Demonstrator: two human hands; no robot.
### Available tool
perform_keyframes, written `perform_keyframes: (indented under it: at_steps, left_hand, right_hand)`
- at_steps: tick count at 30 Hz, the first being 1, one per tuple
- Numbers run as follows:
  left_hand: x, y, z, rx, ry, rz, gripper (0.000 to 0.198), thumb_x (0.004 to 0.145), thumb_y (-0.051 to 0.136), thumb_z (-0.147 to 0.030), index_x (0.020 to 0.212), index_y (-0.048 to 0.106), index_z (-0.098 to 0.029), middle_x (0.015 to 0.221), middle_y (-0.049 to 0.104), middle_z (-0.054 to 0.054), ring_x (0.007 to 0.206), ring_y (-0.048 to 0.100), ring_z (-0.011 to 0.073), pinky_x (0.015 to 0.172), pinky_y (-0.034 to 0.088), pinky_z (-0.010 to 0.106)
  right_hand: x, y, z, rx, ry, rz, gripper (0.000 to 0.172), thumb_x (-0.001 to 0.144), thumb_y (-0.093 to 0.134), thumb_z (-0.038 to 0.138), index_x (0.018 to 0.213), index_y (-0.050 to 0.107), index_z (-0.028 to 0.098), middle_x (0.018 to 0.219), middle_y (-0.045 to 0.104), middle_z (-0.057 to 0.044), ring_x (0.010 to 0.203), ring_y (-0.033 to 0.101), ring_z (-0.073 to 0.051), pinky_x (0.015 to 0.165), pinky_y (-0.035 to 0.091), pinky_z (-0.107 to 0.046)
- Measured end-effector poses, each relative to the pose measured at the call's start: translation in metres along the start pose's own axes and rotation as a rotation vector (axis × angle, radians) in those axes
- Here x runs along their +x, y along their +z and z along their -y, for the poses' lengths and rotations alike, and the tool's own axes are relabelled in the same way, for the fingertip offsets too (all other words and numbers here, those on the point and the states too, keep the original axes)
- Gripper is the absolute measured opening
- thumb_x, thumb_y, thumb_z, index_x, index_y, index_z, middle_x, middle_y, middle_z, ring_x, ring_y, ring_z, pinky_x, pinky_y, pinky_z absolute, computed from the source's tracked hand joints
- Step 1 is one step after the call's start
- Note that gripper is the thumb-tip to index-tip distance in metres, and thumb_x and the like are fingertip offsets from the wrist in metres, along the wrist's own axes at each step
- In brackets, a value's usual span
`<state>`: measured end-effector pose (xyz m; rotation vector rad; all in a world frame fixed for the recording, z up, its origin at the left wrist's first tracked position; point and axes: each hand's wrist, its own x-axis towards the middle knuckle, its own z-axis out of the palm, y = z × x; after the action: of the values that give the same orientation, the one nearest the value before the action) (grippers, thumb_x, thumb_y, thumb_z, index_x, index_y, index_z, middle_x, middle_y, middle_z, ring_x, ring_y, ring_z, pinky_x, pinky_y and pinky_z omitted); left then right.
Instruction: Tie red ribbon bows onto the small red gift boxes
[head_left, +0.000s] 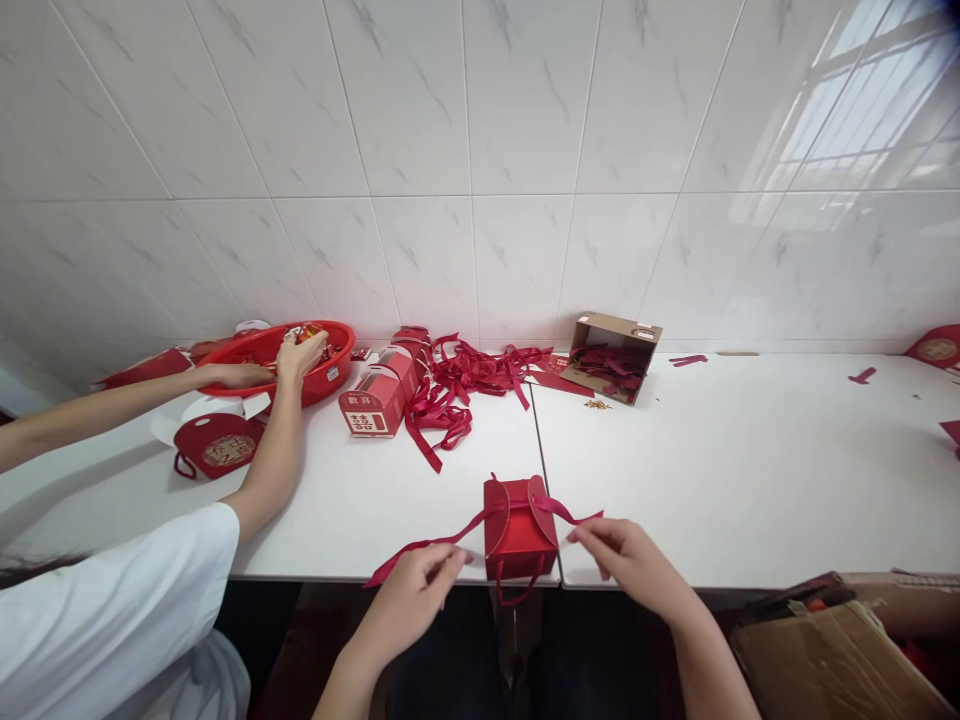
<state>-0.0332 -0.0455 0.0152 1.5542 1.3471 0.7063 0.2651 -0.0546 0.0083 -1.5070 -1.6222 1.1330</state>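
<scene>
A small red gift box (pixel 522 540) stands at the table's front edge, its rounded flaps folded over the top and a cord handle hanging in front. A dark red ribbon (pixel 568 513) threads through the flaps and trails out on both sides. My left hand (pixel 416 592) is left of the box with fingers bent and a gap at the thumb. The longer ribbon tail passes just behind it, without a visible grip. On the right, thumb and finger of my right hand (pixel 626 560) come together at the short ribbon end; the exact contact is partly hidden.
Loose ribbons (pixel 487 375) are heaped behind, beside finished red boxes (pixel 375 400). An open cardboard box (pixel 615 360) holds more ribbon pieces. At left, another person's hands (pixel 300 355) are over a red basin (pixel 330 378). A carton (pixel 832 660) stands at lower right.
</scene>
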Motion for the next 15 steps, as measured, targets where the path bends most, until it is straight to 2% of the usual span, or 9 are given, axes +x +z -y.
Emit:
perform_keyframes:
  at_steps: [1,3,6,8,10,11,13,15]
  left_hand:
    - [-0.001,0.004,0.0,-0.02,-0.006,0.017,0.028,0.078,0.058,-0.044,0.088,0.071,-0.022,0.057,0.056,0.0,0.053,0.05,0.0165,0.054,0.036,0.025]
    - [0.003,0.012,0.003,-0.079,-0.03,-0.004,0.032,0.074,0.063,-0.04,0.1,0.069,-0.022,0.06,0.06,0.0,0.053,0.052,0.0168,0.053,0.036,0.024]
    - [0.014,0.018,0.009,-0.268,-0.12,-0.072,0.047,0.075,0.062,-0.034,0.12,0.056,-0.022,0.064,0.063,-0.001,0.049,0.052,0.0145,0.047,0.035,0.023]
    - [0.021,0.018,0.011,-0.528,-0.153,-0.12,0.052,0.078,0.059,-0.029,0.127,0.047,-0.024,0.086,0.068,0.003,0.058,0.059,0.0147,0.048,0.038,0.022]
    - [0.024,0.017,0.012,-0.859,-0.17,-0.141,0.047,0.079,0.058,-0.026,0.125,0.047,-0.025,0.107,0.065,0.007,0.078,0.065,0.018,0.053,0.044,0.024]
    - [0.025,0.016,0.011,-1.014,-0.19,-0.135,0.042,0.08,0.058,-0.025,0.121,0.05,-0.024,0.11,0.064,0.008,0.085,0.066,0.0197,0.057,0.047,0.025]
    - [0.026,0.016,0.01,-1.248,-0.244,-0.129,0.029,0.083,0.056,-0.023,0.111,0.058,-0.021,0.105,0.065,0.007,0.089,0.066,0.0198,0.061,0.05,0.024]
    - [0.026,0.017,0.008,-1.366,-0.284,-0.159,0.023,0.085,0.054,-0.021,0.107,0.062,-0.02,0.098,0.066,0.007,0.085,0.066,0.0166,0.06,0.051,0.022]
  right_hand:
    - [-0.001,0.007,0.002,0.002,-0.001,0.075,0.041,0.087,0.043,0.052,0.086,0.066,0.018,0.052,0.048,0.002,0.049,0.048,-0.014,0.052,0.036,-0.027]
    - [0.001,0.019,0.003,0.003,0.005,0.115,0.041,0.087,0.042,0.053,0.094,0.065,0.019,0.051,0.047,0.004,0.049,0.048,-0.014,0.054,0.038,-0.028]
    - [0.01,0.032,-0.001,0.184,0.03,-0.009,0.045,0.086,0.044,0.057,0.098,0.064,0.019,0.057,0.049,0.003,0.052,0.046,-0.013,0.054,0.038,-0.027]
    - [0.015,0.04,-0.005,0.485,0.053,-0.143,0.043,0.084,0.047,0.059,0.096,0.063,0.021,0.066,0.051,0.002,0.052,0.043,-0.011,0.049,0.037,-0.025]
    - [0.019,0.047,-0.008,0.84,0.071,-0.235,0.036,0.081,0.055,0.055,0.1,0.062,0.025,0.08,0.056,0.001,0.055,0.046,-0.009,0.049,0.04,-0.023]
    - [0.021,0.05,-0.009,0.998,0.078,-0.255,0.034,0.079,0.061,0.051,0.102,0.062,0.027,0.087,0.058,0.001,0.059,0.05,-0.009,0.051,0.043,-0.022]
    - [0.023,0.055,-0.011,1.235,0.107,-0.26,0.032,0.076,0.068,0.044,0.103,0.062,0.028,0.095,0.059,0.0,0.069,0.057,-0.01,0.057,0.049,-0.021]
    - [0.025,0.057,-0.012,1.375,0.145,-0.268,0.029,0.074,0.071,0.038,0.1,0.063,0.028,0.09,0.061,0.001,0.074,0.061,-0.011,0.058,0.052,-0.02]
